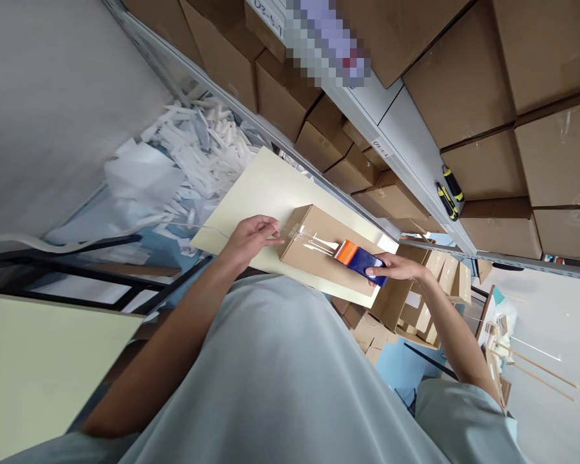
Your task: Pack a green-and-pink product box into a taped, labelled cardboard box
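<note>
A closed brown cardboard box [341, 229] lies on a pale yellow board [251, 193] in front of me. Shiny clear tape [316, 241] runs along its top from the left end. My right hand [401, 267] grips a tape dispenser [365, 263] with a blue body and an orange head, which rests over the box's top near the middle. Just off the box's left end is my left hand [251, 238], its fingers loosely bent and partly stretched toward the box. Nothing shows in that hand.
Metal shelving [415, 122] full of cardboard boxes runs along the far side, with two yellow-black cutters [447, 201] on one shelf. White paper scraps [212, 148] are heaped at the left. An open carton [391, 309] with long boxes stands right of the board.
</note>
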Motion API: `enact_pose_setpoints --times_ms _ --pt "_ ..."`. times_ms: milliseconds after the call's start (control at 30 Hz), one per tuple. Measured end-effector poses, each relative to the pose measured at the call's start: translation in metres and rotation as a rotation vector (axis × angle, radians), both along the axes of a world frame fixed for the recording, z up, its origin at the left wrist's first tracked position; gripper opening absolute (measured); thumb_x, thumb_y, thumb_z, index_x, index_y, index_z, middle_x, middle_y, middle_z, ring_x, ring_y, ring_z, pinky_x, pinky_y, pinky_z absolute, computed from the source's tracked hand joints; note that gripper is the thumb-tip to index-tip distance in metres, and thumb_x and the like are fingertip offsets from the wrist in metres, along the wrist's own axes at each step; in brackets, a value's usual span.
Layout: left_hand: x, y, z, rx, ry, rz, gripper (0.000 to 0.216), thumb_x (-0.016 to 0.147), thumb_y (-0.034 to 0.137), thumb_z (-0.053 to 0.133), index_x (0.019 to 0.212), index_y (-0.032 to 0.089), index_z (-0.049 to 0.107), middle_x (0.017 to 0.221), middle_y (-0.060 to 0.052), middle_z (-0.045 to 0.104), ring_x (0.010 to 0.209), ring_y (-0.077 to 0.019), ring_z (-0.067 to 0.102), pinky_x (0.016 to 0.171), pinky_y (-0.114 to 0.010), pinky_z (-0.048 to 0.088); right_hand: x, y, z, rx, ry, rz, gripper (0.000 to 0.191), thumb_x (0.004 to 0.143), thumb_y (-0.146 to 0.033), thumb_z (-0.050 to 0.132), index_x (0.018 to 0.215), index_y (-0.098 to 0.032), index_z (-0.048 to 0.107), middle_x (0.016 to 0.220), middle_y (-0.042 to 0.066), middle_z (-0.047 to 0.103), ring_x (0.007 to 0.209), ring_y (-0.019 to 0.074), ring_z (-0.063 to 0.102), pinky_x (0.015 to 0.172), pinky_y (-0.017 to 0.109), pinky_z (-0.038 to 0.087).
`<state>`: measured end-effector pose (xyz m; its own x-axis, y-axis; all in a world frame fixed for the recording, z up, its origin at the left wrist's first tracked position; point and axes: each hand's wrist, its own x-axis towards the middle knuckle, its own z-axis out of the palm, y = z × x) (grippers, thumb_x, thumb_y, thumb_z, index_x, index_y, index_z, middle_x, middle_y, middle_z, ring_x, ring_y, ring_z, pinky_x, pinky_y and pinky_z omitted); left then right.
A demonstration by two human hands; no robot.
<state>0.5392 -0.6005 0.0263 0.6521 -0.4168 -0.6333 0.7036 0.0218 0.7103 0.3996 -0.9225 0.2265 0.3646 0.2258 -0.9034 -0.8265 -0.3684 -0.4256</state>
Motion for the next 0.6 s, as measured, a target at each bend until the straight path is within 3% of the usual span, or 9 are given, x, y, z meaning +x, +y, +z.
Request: enact_pose_setpoints --times_ms 100,233,367,467,600 --pt "-0.003 -0.014 -0.016 0.061 0.019 -0.059 0.04 0.07 0.05 0.093 0.085 0.018 0.075 0.083 -0.005 0.074 0.081 -0.0209 0.071 0.087 -0.042 0.066 0.0 0.002 0.0 -0.025 0.002 -0.011 0.061 0.085 -0.076 0.087 0.097 -0.02 0.068 0.085 0.003 0.081 0.078 0.0182 0.077 0.078 0.032 0.066" --pt "-0.014 -0.028 -0.032 0.053 -0.022 -0.094 0.054 0.065 0.062 0.095 0.089 0.017 0.078 0.092 -0.009 0.081 0.089 -0.0235 0.073 0.082 -0.035 0.061 -0.003 0.006 0.0 -0.034 -0.04 -0.01 0.06 0.086 -0.077 0.086 0.094 -0.02 0.068 0.083 0.002 0.08 0.075 0.0171 0.076 0.075 0.03 0.064" --pt "-0.02 -0.021 -0.04 0.239 -0.172 -0.087 0.062 0.074 0.056 0.09 0.121 0.017 0.08 0.104 -0.008 0.084 0.077 -0.0179 0.071 0.078 -0.032 0.06 -0.006 0.01 -0.002 -0.003 -0.074 0.004 0.061 0.086 -0.078 0.085 0.092 -0.02 0.07 0.08 0.001 0.079 0.073 0.0162 0.074 0.071 0.028 0.061" --pt "-0.022 -0.013 -0.032 0.388 -0.371 -0.054 0.057 0.081 0.048 0.084 0.13 0.02 0.08 0.11 -0.007 0.084 0.073 -0.0163 0.071 0.084 -0.034 0.062 -0.009 0.011 -0.005 0.009 -0.103 0.015 0.062 0.086 -0.079 0.083 0.092 -0.019 0.071 0.081 0.001 0.079 0.073 0.0159 0.074 0.071 0.028 0.06" --pt "-0.032 -0.024 -0.005 0.359 -0.637 -0.047 0.035 0.09 0.049 0.079 0.109 0.022 0.089 0.11 -0.007 0.084 0.082 -0.0195 0.075 0.089 -0.034 0.063 -0.012 0.008 -0.011 0.035 -0.124 0.019 0.061 0.085 -0.078 0.085 0.093 -0.019 0.071 0.081 0.001 0.079 0.073 0.0159 0.074 0.074 0.029 0.062"
